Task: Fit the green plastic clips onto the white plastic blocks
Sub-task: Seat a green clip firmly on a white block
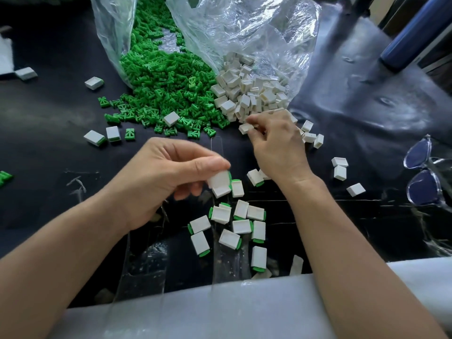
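Head view: small fitted pile (242,226) done; heaps of clips (161,81), blocks (249,91) left. Gripping fitted block (219,179) in left hand (171,172); pinching bare block (245,127) in right hand (276,143).

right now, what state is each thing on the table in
left hand, grips clipped block
right hand, pinches bare block
green clips, loose heap, unfitted
white blocks, loose heap spilling from plastic bag
plastic bag, open
finished blocks, clips fitted, scattered on table
glasses, lying on table
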`<state>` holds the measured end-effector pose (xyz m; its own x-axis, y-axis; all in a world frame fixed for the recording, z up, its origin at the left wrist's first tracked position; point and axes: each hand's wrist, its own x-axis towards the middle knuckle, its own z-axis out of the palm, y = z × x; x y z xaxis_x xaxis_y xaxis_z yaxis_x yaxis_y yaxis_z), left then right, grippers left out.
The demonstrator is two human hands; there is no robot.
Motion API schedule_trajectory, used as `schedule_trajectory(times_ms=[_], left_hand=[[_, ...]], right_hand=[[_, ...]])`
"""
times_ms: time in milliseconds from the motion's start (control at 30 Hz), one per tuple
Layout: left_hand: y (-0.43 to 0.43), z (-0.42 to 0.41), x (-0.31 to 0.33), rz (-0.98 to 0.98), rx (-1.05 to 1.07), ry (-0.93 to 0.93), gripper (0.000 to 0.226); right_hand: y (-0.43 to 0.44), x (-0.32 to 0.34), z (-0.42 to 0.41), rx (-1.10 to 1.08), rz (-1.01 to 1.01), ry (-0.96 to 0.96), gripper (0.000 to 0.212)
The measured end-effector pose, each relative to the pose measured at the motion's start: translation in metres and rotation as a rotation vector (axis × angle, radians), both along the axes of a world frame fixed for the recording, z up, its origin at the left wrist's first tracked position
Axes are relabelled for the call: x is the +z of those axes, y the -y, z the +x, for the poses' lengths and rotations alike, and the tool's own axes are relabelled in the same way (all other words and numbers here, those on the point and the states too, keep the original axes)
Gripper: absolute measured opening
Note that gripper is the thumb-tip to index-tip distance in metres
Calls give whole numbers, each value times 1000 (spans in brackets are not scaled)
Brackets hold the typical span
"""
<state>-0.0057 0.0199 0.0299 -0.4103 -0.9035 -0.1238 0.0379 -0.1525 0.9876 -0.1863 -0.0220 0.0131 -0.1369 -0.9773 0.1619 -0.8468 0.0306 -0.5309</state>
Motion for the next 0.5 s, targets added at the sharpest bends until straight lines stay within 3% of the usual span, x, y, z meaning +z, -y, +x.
schedule_trajectory(times_ms=[200, 367, 500], left_hand=[[0, -2, 1, -3, -43, 60, 36], [2, -4, -3, 12, 73, 93, 36], [8, -5, -8, 89, 246, 35, 30]], right_hand=[[3, -9, 5, 28, 44, -225, 34], [3, -8, 1, 32, 34, -162, 18], [-4, 0, 14, 190, -176, 109, 12]])
